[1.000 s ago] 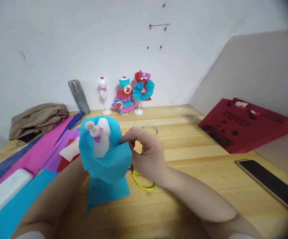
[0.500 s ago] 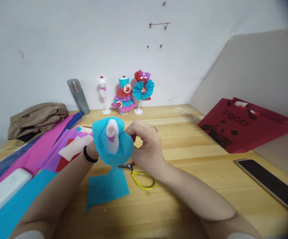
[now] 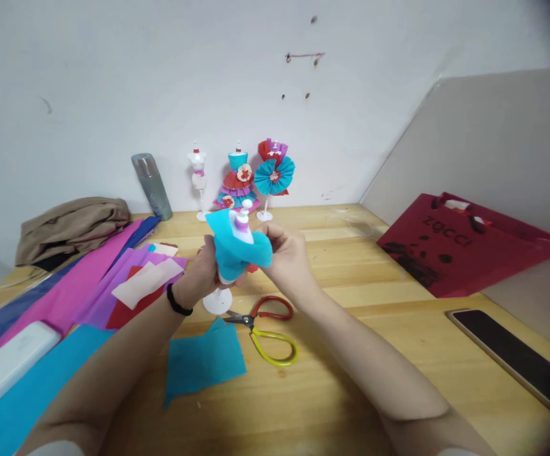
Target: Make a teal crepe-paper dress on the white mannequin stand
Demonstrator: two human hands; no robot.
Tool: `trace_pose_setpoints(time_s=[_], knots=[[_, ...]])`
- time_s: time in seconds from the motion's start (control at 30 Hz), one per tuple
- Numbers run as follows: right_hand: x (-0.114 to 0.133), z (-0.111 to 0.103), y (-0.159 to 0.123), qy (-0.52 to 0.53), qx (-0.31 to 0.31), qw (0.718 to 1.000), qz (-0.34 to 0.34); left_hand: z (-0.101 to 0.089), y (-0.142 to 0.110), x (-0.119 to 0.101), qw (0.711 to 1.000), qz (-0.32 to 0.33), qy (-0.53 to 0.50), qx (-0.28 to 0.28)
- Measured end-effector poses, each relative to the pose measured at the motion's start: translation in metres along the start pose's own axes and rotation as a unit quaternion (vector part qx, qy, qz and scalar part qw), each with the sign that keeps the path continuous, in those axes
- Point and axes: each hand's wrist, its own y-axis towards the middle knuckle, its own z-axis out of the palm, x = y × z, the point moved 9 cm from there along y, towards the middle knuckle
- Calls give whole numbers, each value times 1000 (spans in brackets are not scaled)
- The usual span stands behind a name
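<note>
My left hand [image 3: 201,272] is closed around a small white mannequin [image 3: 244,229], which leans with its round base [image 3: 218,302] toward me. Turquoise crepe paper [image 3: 230,253] wraps the mannequin and flares out around its neck. At the paper's right edge, my right hand [image 3: 290,256] pinches it between bent fingers; the fingertips are partly hidden. A bit of red shows under the paper between the hands. Below them lie scissors [image 3: 252,322] with one red and one yellow handle, blades apart, touching or close to a loose turquoise paper piece [image 3: 206,361].
Three small mannequins stand by the wall, including a white one [image 3: 199,177] and one in a layered paper dress [image 3: 238,180]. Left are a bottle [image 3: 152,187], brown cloth [image 3: 75,228], coloured papers [image 3: 73,269] and a white case [image 3: 16,367]. Right are a red bag [image 3: 464,247] and a phone [image 3: 516,361].
The mannequin has tipped from pointing its top at me to a more upright lean, moving slightly right and uncovering its base. The scissors' red handle now shows. My right hand still pinches the paper.
</note>
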Motion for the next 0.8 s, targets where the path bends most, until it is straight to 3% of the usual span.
trace_pose_setpoints(time_s=[0.33, 0.67, 0.8], knots=[[-2, 0, 8, 26, 10, 1000, -4, 22, -1, -14, 998, 48, -36, 0], [-17, 5, 7, 42, 37, 998, 9, 8, -8, -24, 991, 91, 11, -96], [-22, 5, 9, 54, 37, 998, 4, -1, -12, -33, 981, 99, 48, -158]])
